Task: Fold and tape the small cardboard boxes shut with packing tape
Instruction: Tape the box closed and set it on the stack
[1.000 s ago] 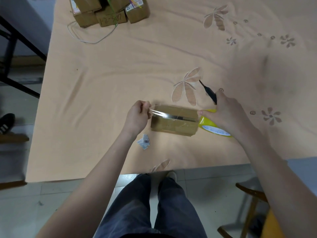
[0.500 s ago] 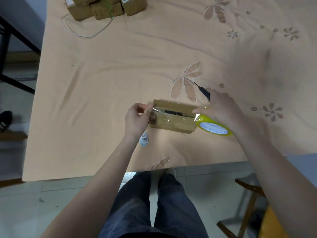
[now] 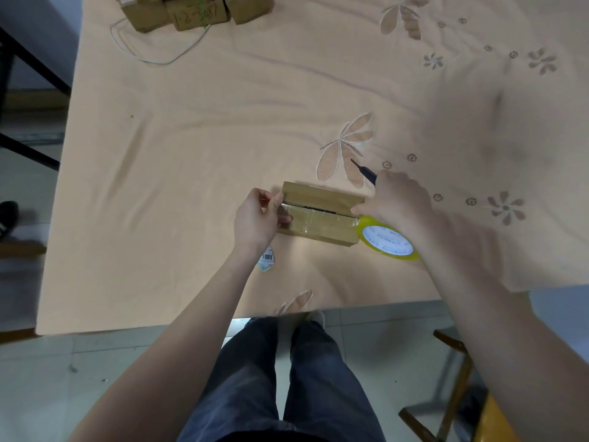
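Observation:
A small brown cardboard box (image 3: 322, 199) lies on the table near its front edge. A strip of clear tape (image 3: 314, 216) runs across the box's top from its left end to the roll. My left hand (image 3: 256, 218) pinches the tape's free end at the box's left end. My right hand (image 3: 395, 200) holds the yellow tape roll (image 3: 387, 239) at the box's right end and also grips a dark blue cutter (image 3: 365, 172) that sticks out behind it.
A peach tablecloth (image 3: 191, 138) with leaf patterns covers the table. Several taped boxes (image 3: 194, 9) and a thin cord (image 3: 153, 55) sit at the far left edge. A barcode sticker scrap (image 3: 267, 258) lies by my left wrist. A wooden chair (image 3: 459, 393) stands at the lower right.
The tape, held above the box a second ago, now lies down on its top. My left hand moved the free end to the box's left end. The roll stayed at the right end.

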Action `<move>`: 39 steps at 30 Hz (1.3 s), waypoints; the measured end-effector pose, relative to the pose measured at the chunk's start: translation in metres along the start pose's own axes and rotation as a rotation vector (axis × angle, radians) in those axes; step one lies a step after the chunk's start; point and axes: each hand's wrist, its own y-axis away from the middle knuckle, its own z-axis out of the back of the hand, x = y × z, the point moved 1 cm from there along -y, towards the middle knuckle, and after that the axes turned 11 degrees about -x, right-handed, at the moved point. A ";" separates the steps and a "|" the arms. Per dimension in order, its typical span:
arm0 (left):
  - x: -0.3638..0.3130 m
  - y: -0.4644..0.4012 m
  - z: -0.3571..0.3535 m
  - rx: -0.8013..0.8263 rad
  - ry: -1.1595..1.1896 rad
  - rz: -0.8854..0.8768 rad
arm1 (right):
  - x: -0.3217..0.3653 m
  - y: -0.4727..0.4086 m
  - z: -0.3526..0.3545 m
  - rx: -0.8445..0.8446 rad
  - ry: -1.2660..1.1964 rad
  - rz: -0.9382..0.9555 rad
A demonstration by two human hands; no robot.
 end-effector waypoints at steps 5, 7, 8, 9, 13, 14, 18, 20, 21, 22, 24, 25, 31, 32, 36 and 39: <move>-0.002 -0.003 -0.002 0.010 -0.042 -0.013 | 0.003 0.001 -0.005 -0.021 0.043 0.041; -0.002 -0.004 -0.003 0.001 -0.042 -0.016 | 0.004 0.004 -0.006 -0.047 0.066 0.052; -0.002 -0.004 -0.004 -0.001 -0.034 -0.010 | 0.004 0.005 -0.007 -0.061 0.077 0.056; -0.003 -0.004 -0.005 -0.001 -0.024 0.000 | 0.005 0.006 -0.008 -0.077 0.083 0.059; -0.003 -0.005 -0.009 0.009 -0.006 0.035 | 0.004 0.009 -0.014 -0.119 0.099 0.067; -0.003 -0.005 -0.009 0.014 -0.006 0.041 | 0.004 0.009 -0.016 -0.127 0.108 0.073; -0.002 -0.007 -0.011 0.028 0.010 0.055 | 0.004 0.009 -0.021 -0.146 0.136 0.091; -0.001 -0.008 -0.012 0.037 0.010 0.059 | 0.004 0.007 -0.022 -0.139 0.143 0.092; -0.001 -0.009 -0.012 0.039 0.007 0.064 | 0.005 0.005 -0.022 -0.129 0.147 0.089; 0.000 -0.010 -0.012 0.040 0.001 0.069 | 0.005 0.004 -0.022 -0.115 0.152 0.085; 0.002 -0.012 -0.013 0.046 -0.009 0.080 | 0.007 0.001 -0.021 -0.092 0.164 0.086; 0.003 -0.013 -0.013 0.049 -0.011 0.087 | 0.008 0.000 -0.021 -0.087 0.169 0.091; 0.011 -0.020 -0.011 0.007 -0.099 0.097 | 0.010 -0.005 -0.021 -0.090 0.178 0.112; 0.012 -0.022 -0.010 -0.017 -0.157 0.080 | 0.010 -0.006 -0.021 -0.083 0.175 0.105; 0.017 -0.037 -0.001 0.099 -0.016 0.296 | 0.007 -0.006 -0.020 -0.053 0.149 0.114; 0.017 -0.044 0.002 0.320 0.106 0.543 | 0.005 -0.006 -0.018 -0.042 0.129 0.117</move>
